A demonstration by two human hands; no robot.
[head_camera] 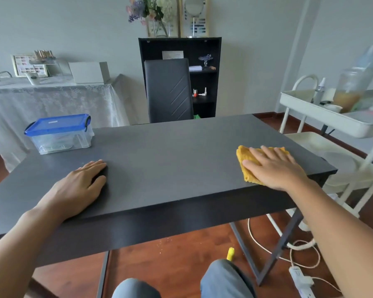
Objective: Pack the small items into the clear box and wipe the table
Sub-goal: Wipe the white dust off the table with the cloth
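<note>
Clear plastic box with blue lid (59, 134) sits closed at the dark surface's (170, 151) far left; your right hand (274, 168) presses the yellow cloth (244, 157) flat, left hand (78, 186) rests released.

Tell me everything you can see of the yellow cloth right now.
The yellow cloth looks like a soft, knitted or textured fabric, mustard in colour, folded or bunched into a small pad. It lies flat on the dark table near its right front corner. The right hand presses on it with straight fingers, covering most of it.
</note>
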